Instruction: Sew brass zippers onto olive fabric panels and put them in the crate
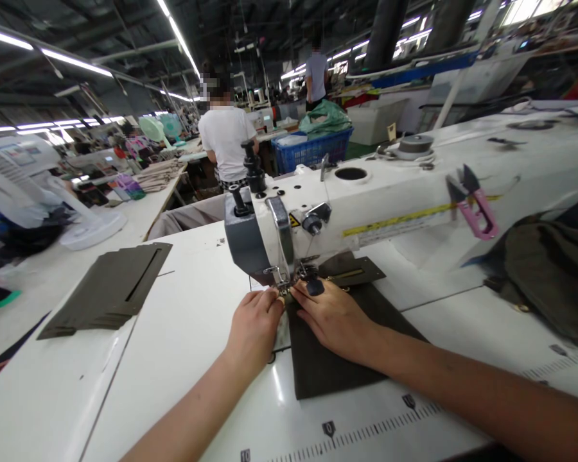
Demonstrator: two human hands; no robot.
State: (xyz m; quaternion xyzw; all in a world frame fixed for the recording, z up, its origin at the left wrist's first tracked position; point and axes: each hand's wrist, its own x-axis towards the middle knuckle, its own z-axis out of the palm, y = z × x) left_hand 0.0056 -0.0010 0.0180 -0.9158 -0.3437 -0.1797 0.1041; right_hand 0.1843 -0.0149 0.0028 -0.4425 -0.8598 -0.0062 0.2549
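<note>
Both hands are at the needle end of a white sewing machine [279,237]. The left hand [256,324] has its fingers bent, and their tips come down just beside the metal foot [283,287]; whether they pinch anything there, I cannot tell. The right hand [341,316] is laid out nearly flat on a piece of dark cloth [337,369], pressing rather than clenched, with its fingertips close to the foot from the other side.

That cloth lies on the white tabletop [173,337], partly under the right hand and forearm, its near corner just short of the printed ruler marks [361,436]. Beyond the right hand, a smaller dark piece with a gold-coloured zip [349,274] sits under the machine's arm.

Well to the left lies a stack of dark pieces [108,285], slightly fanned at its near edge. Scissors with pink handles [481,215] rest against the machine's side (blades upward), across a yellow tape measure [399,217]. At the right is a crumpled dark bundle [549,269].

Farther off stand a white fan [89,224], a blue basket [313,154] with a green bag [325,119] on it, and a person in a white shirt [228,138], back turned.
</note>
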